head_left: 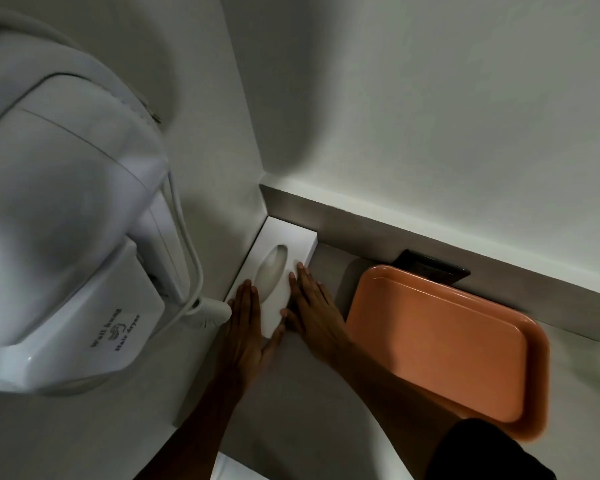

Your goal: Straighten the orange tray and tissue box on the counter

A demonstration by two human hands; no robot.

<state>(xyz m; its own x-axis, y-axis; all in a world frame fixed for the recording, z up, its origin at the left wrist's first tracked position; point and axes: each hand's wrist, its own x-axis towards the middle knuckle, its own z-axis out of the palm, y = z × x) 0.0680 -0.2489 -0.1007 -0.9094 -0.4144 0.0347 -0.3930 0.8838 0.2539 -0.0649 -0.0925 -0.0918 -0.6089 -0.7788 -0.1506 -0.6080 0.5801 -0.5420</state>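
Note:
A white tissue box (293,242) with an oval slot lies in the counter's back left corner, against the side wall. My left hand (245,323) rests flat on its near left end, thumb at the near edge. My right hand (314,306) lies flat along the box's right side, fingers pointing to the back wall. Both hands press on the box with straight fingers; neither is wrapped around it. The orange tray (447,341) lies empty on the counter to the right of my right hand, a little apart from it, its long side angled along the back ledge.
A white wall-mounted hair dryer (66,220) with a coiled cord (191,265) hangs at the left, close above the box. A dark flat object (430,268) sits behind the tray against the grey backsplash (361,216). Grey counter (291,393) shows between my forearms.

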